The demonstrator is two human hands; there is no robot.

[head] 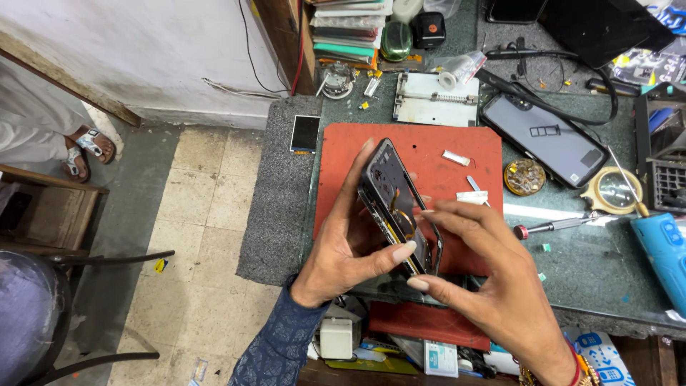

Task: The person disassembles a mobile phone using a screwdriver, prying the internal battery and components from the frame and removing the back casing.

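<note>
A black phone frame with its back off, showing inner parts and an orange flex cable, is held tilted above a red work mat. My left hand grips the frame from the left side and underneath, thumb across its lower edge. My right hand pinches the frame's lower right edge with fingertips, index finger touching near the flex cable.
On the mat lie small white parts. To the right are a dark phone, a round tin of screws, a screwdriver, a magnifier, a blue tool. A small screen lies left; another person's sandalled feet are far left.
</note>
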